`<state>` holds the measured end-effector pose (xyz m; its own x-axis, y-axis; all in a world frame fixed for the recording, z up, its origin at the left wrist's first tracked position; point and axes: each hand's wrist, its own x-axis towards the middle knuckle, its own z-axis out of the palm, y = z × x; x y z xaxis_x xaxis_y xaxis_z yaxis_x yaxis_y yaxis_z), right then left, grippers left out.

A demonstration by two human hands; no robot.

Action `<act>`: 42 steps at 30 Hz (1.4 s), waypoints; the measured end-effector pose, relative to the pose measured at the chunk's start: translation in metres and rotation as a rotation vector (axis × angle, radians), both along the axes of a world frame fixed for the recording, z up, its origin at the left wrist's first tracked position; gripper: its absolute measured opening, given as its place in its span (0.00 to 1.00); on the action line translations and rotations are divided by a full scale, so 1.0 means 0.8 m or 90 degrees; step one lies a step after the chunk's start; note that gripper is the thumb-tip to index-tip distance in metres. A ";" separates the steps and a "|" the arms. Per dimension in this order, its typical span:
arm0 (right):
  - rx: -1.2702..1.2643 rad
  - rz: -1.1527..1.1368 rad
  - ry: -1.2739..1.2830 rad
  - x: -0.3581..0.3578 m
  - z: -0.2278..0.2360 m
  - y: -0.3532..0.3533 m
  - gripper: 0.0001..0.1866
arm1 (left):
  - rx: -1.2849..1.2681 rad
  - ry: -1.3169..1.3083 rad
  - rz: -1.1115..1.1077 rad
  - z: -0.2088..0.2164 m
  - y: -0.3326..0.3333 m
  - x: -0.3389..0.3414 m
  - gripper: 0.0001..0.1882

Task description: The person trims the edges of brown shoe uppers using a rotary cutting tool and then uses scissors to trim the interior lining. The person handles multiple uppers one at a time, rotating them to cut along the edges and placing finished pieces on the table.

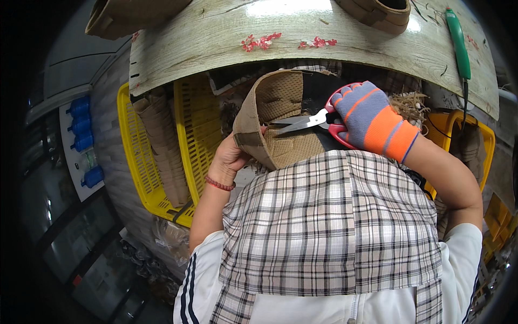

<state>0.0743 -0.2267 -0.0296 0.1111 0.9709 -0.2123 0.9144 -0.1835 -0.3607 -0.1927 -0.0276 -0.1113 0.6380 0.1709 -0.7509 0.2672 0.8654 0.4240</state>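
A curved tan padded fabric band [291,148] with a mesh lining and a dark section is held up in front of my plaid apron. My bare left hand [233,153], with a red bead bracelet at the wrist, grips its left side; the fingertips are partly hidden behind the fabric. My right hand [367,114] wears a grey and orange glove and is closed around the red handles of a pair of scissors [310,121]. Their blades are parted and point left, inside the curve of the band. Whether they touch the fabric I cannot tell.
Ahead lies a wood-patterned table [216,51], with tan pieces [135,19] at its far edge and a green-handled corded tool [458,46] at right. Yellow baskets [132,140] with stacked tan pieces [162,146] stand left, another yellow basket [488,146] right. Thread scraps [413,110] lie nearby.
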 end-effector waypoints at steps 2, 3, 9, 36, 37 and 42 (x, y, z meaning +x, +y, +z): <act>-0.005 0.002 -0.016 -0.006 0.001 0.008 0.16 | -0.003 -0.016 -0.008 -0.002 0.001 0.000 0.19; 0.000 0.008 -0.027 -0.008 -0.001 0.010 0.16 | -0.003 -0.003 0.006 -0.001 0.000 0.002 0.19; 0.042 0.041 -0.047 -0.013 -0.008 0.023 0.15 | -0.010 0.006 0.041 0.025 -0.008 0.018 0.18; -0.104 -0.041 0.062 0.034 -0.009 -0.038 0.18 | 0.070 -0.049 -0.027 0.020 -0.012 0.016 0.18; -0.084 -0.034 0.048 0.033 -0.007 -0.039 0.18 | 0.071 -0.051 -0.025 0.020 -0.013 0.016 0.18; -0.005 -0.001 0.018 0.027 -0.004 -0.033 0.17 | 0.078 -0.072 -0.057 0.021 -0.011 0.016 0.18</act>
<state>0.0960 -0.2532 -0.0332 0.1070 0.9691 -0.2223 0.9034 -0.1881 -0.3853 -0.1800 -0.0366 -0.0942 0.7335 0.1961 -0.6508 0.2854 0.7802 0.5567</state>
